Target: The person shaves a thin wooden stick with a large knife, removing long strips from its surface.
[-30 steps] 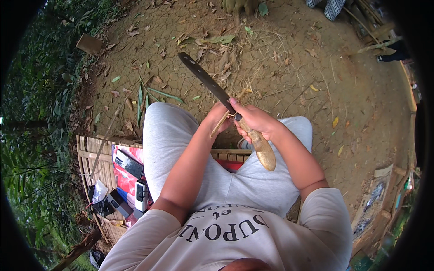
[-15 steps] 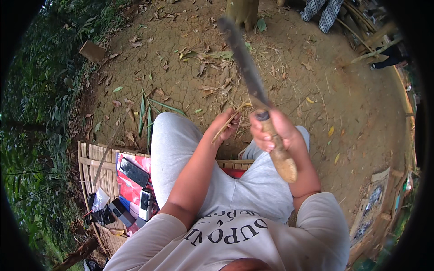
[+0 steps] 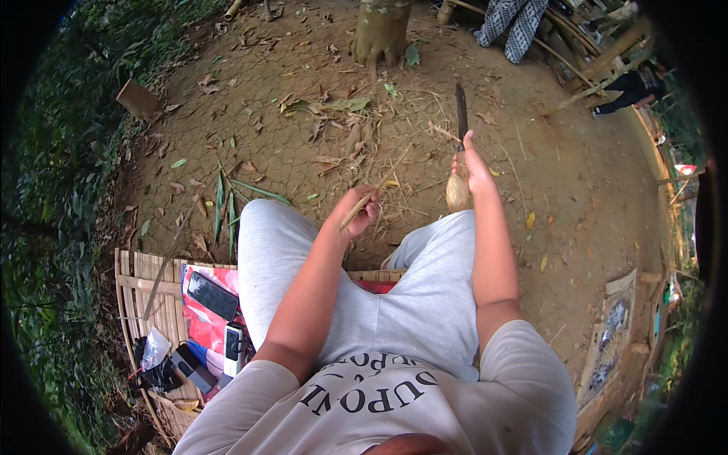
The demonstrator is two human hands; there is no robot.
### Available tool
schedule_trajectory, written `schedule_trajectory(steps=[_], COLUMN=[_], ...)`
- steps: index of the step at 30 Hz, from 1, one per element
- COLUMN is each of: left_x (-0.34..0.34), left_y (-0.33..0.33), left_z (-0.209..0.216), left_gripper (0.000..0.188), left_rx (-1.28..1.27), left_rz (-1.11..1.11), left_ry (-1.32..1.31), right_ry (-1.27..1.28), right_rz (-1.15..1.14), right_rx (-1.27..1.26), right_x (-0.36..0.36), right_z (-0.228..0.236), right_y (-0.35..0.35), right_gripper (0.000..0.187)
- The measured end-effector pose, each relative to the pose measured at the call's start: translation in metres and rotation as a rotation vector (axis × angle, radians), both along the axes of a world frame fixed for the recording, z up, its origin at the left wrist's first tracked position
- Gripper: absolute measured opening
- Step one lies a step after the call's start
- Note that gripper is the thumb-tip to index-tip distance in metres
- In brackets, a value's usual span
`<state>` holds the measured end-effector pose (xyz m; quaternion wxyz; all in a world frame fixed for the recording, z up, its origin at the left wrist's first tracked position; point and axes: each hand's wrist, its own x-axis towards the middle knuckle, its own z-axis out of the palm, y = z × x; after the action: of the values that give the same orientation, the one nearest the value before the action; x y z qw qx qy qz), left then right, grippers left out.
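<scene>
My right hand is wrapped round the wooden handle of a machete, beyond my right knee. Its dark blade points away from me, and the pale, bulbous butt hangs nearest me. A small light brown strip shows by the base of the blade; whether it touches the blade I cannot tell. Above the gap between my knees, my left hand is closed on a thin, tan strip of wood or bamboo. The strip slants from my wrist toward the ground ahead. The two hands are well apart.
Dry leaves and fibres litter the cracked earth ahead, before a tree trunk. On the slatted bamboo bench at my left lie a phone and other small devices. Patterned trousers of another person show at the far right.
My right hand has swung the machete forward and down, away from me, and that arm is stretched out. My left hand keeps the strip with little movement. The whole view has shifted slightly.
</scene>
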<state>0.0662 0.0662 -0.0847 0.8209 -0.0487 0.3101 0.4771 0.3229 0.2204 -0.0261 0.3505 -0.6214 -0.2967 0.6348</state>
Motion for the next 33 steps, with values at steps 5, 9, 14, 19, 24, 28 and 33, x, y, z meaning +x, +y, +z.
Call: schedule_trajectory(steps=[5, 9, 14, 19, 24, 28, 33], left_x=[-0.008, -0.011, -0.020, -0.021, -0.026, -0.025, -0.027], left_y=[-0.007, -0.009, -0.014, -0.011, -0.014, -0.016, -0.022], left_z=[0.011, 0.018, 0.033, 0.034, 0.034, 0.056, 0.067], left_gripper=[0.020, 0.020, 0.021, 0.021, 0.021, 0.019, 0.026], left_rx=[-0.046, -0.079, -0.092, -0.088, -0.099, -0.108, -0.018], left_rz=[0.025, 0.023, 0.009, -0.004, -0.005, 0.020, -0.141], left_ry=[-0.025, -0.020, -0.061, -0.086, -0.028, 0.076, 0.243], right_ry=[-0.045, -0.252, -1.158, -1.365, -1.360, -1.354, -1.202], right_rz=[-0.085, -0.139, 0.241, 0.292, 0.350, 0.355, 0.379], right_rx=[-0.048, -0.064, 0.079, 0.170, 0.177, 0.137, 0.112], right_x=[0.023, 0.034, 0.022, 0.010, 0.007, 0.013, 0.013], right_z=[-0.054, -0.073, -0.030, -0.026, -0.037, -0.050, -0.053], right_y=[0.027, 0.035, 0.014, 0.018, 0.025, 0.030, 0.029], right_gripper=[0.071, 0.066, 0.069, 0.068, 0.069, 0.071, 0.064])
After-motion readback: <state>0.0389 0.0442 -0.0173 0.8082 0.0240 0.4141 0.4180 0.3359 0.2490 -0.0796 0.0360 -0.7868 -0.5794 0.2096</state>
